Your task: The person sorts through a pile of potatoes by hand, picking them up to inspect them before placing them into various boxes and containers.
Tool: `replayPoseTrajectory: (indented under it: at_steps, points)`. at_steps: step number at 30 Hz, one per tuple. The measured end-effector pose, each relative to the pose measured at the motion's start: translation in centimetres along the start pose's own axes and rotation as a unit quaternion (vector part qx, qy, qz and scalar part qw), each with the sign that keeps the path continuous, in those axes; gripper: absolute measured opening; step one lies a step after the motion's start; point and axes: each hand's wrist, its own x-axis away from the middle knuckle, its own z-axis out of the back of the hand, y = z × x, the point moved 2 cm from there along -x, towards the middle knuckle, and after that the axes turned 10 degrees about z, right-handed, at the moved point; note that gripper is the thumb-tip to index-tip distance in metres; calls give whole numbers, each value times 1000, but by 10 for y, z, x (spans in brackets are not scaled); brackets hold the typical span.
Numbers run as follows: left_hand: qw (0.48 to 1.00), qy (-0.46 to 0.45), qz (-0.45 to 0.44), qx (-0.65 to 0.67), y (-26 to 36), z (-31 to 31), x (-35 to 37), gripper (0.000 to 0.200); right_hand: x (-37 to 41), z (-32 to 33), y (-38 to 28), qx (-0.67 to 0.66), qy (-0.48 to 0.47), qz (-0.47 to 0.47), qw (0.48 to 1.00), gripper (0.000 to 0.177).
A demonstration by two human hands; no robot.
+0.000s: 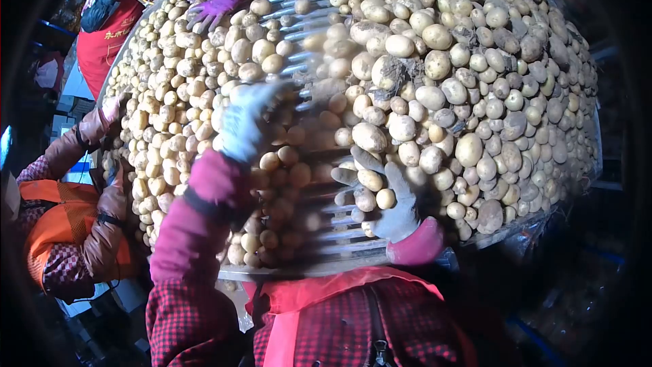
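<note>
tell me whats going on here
A person with gloved hands is working over potatoes heaped on a slatted metal table. The right hand is among them, fingers spread around a few small ones. The left hand is blurred over the middle, so its grip can't be made out. Across the table, purple-gloved hands rest at the potatoes, and a co-worker in orange reaches in from the left side.

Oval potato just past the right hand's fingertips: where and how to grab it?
Probably best to take the oval potato around its middle, coming down from above, thumb on the near long side and fingers on the far. Its top is exposed, its long axis runs roughly left-right, and neighbouring potatoes crowd its ends.
</note>
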Motion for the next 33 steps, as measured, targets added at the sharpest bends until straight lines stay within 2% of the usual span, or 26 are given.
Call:
replayPoseTrajectory:
  at_steps: [1,2,3,4,6,7,8,10,11,14,16,18,19,20,22,23,24,26,27,28,30,32,33]
  points:
    - [997,-4,-72,22,20,-2,14,33,-1,-7,0,-20,0,-12,1000,66]
    - [992,-58,-99,47,38,-6,28,37,-2,-11,-1,-37,-2,-22,999,66]
    - [980,-170,-83,61,64,5,34,42,0,16,13,-64,63,-40,995,59]
    - [979,-182,-63,70,66,-5,43,51,-1,12,9,-59,42,-24,997,58]
    - [992,-109,-41,43,57,-6,41,59,1,2,1,-53,2,8,999,58]
    - [996,-75,-32,-21,42,-13,35,67,2,-12,-7,-16,9,-10,1000,59]
    - [996,-74,-13,-41,34,-18,31,67,2,-10,-5,-38,-7,-3,999,59]
    - [972,-126,15,-196,19,-38,28,64,0,2,0,-79,-37,7,996,58]
    - [975,-107,1,-195,-7,-59,39,43,2,7,1,-84,-42,8,996,58]
    - [960,-37,-5,-277,-26,-43,45,36,3,19,0,-105,-57,3,993,59]
    - [962,-11,42,-271,-36,-29,51,32,2,26,2,-130,-65,-15,989,59]
    - [965,-22,44,-256,-40,-9,48,31,3,26,4,-102,-29,-11,994,62]
    - [958,-23,40,-282,-44,-6,50,35,3,18,3,-110,-43,-10,993,62]
    - [958,-13,47,-283,-48,-6,53,33,5,11,3,-119,-58,-10,991,62]
    - [957,7,56,-283,-47,-2,54,31,7,1,-2,-79,-24,-13,996,62]
    - [948,49,61,-308,-44,6,56,30,7,0,-2,-57,-7,-16,998,62]
    - [931,24,122,-342,-45,11,56,31,7,0,-1,-54,-7,-14,998,61]
    - [918,117,60,-373,-47,22,50,22,8,0,-1,-47,-5,-4,999,60]
    - [931,78,35,-355,-46,23,52,19,7,0,-1,-52,-14,-1,999,60]
    - [946,1,24,-323,-38,17,49,19,5,0,0,-56,-24,1,998,60]
    - [933,-105,24,-344,-18,-12,50,18,0,1,1,-52,-48,6,997,60]
    - [879,-283,105,-369,26,-30,37,16,-3,4,4,-41,-75,14,996,61]
    - [892,-278,134,-329,20,-43,35,21,2,-4,2,-26,-27,0,999,61]
